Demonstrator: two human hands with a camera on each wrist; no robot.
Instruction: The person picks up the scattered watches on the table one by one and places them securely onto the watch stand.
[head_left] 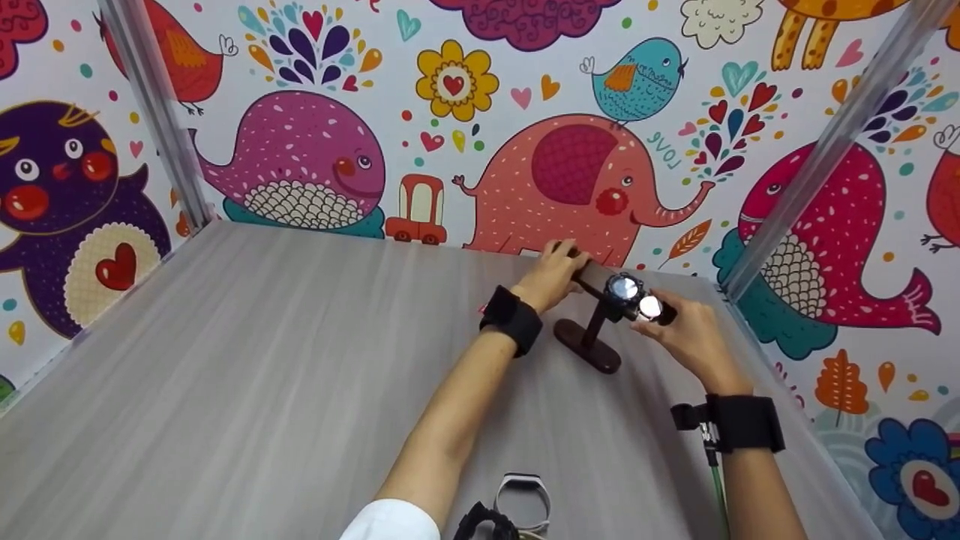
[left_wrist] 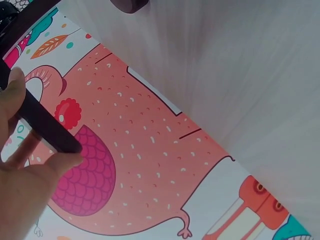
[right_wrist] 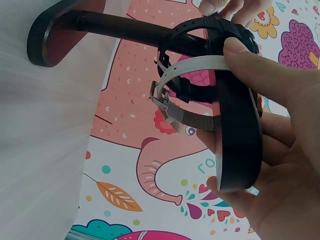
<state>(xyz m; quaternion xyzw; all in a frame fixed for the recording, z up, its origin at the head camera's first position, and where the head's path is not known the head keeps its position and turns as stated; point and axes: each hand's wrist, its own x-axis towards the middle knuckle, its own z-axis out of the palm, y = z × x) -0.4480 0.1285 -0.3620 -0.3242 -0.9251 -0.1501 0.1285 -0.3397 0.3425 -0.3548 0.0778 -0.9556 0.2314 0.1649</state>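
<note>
A dark brown T-shaped watch stand [head_left: 589, 346] stands upright on the table, its crossbar [right_wrist: 240, 145] raised on a post. A black watch [head_left: 623, 286] is looped round the bar, its strap buckled beneath. Beside it, nearer the bar's right end, hangs a watch with a pale strap [right_wrist: 195, 65]. My left hand [head_left: 551, 277] grips the bar's left end between thumb and fingers, as the left wrist view confirms. With my right hand [head_left: 694, 334] I pinch the pale-strapped watch at the bar, thumb on its strap edge and fingers behind.
Near the front edge lie a white-strapped fitness band [head_left: 523, 499] and a black watch [head_left: 484, 521], partly cut off by the frame. A printed cartoon wall [head_left: 450, 165] rises right behind the stand, with metal posts [head_left: 832, 150] at the corners.
</note>
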